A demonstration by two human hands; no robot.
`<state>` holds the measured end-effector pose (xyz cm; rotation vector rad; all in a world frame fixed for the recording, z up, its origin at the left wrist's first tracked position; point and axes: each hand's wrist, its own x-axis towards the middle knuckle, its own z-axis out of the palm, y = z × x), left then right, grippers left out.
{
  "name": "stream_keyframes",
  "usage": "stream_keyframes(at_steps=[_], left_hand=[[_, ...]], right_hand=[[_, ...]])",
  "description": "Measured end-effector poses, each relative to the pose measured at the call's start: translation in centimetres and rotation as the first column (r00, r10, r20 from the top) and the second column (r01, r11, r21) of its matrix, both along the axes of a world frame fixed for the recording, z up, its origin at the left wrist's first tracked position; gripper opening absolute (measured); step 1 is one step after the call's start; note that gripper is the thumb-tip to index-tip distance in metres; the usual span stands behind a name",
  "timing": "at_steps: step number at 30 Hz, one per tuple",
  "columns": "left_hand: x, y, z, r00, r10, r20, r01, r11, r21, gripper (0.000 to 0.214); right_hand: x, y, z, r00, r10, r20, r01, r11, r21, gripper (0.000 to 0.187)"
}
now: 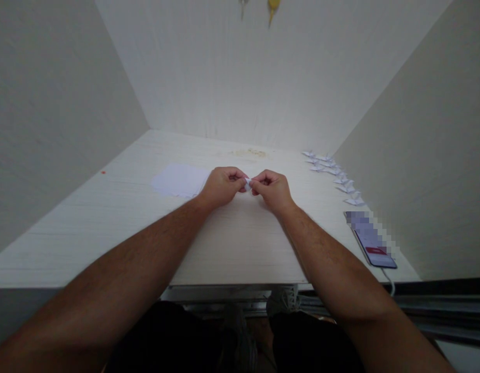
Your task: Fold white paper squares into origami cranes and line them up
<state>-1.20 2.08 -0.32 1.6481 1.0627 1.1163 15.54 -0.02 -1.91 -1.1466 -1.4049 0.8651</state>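
Observation:
A small piece of folded white paper is pinched between my two hands above the middle of the table. My left hand grips its left side between thumb and fingers. On the other side, my right hand pinches the paper the same way, with the fingertips of both hands close together. Much of the paper is hidden behind the fingers, so its full shape does not show. Flat white paper sheets lie just left of my left hand.
Several folded paper cranes stand in rows along the right wall. Nearer me, a phone with a white cable lies by the table's right edge. Panels enclose the white table at left, back and right.

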Motion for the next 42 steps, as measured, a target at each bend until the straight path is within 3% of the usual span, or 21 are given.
stream_keyframes(at_steps=[8, 19, 25, 32, 38, 40, 42], left_hand=[[0.0, 0.05, -0.19, 0.992, -0.059, 0.116, 0.065, 0.997, -0.044, 0.015], [-0.06, 0.24, -0.06, 0.997, -0.044, 0.056, 0.047, 0.996, -0.07, 0.008], [0.23, -0.04, 0.32, 1.0, -0.006, 0.013, 0.007, 0.999, -0.042, 0.005], [-0.05, 0.07, 0.18, 0.994, -0.041, -0.099, 0.041, 0.999, -0.004, 0.003], [0.06, 0.47, -0.24, 0.981, 0.053, -0.187, -0.037, 0.995, 0.09, 0.007], [0.14, 0.52, -0.4, 0.983, 0.079, -0.167, -0.069, 0.995, 0.065, 0.006], [0.13, 0.47, -0.49, 0.996, 0.033, -0.083, -0.034, 0.999, -0.011, 0.005]], right_hand=[[-0.45, -0.21, 0.05, 0.997, -0.06, 0.039, 0.057, 0.996, 0.069, 0.019], [-0.21, -0.19, 0.06, 0.995, 0.003, 0.103, 0.001, 0.999, -0.038, 0.018], [-0.38, -0.25, 0.45, 0.984, -0.039, 0.174, 0.044, 0.999, -0.025, 0.016], [-0.35, -0.37, 0.2, 0.979, -0.047, 0.2, 0.058, 0.997, -0.047, 0.028], [-0.49, -0.44, 0.18, 0.971, 0.009, 0.24, 0.0, 0.999, -0.037, 0.022], [-0.49, -0.3, 0.15, 0.978, 0.004, 0.208, 0.011, 0.997, -0.071, 0.016], [-0.38, -0.05, 0.07, 0.99, -0.006, 0.144, 0.022, 0.994, -0.107, 0.012]])
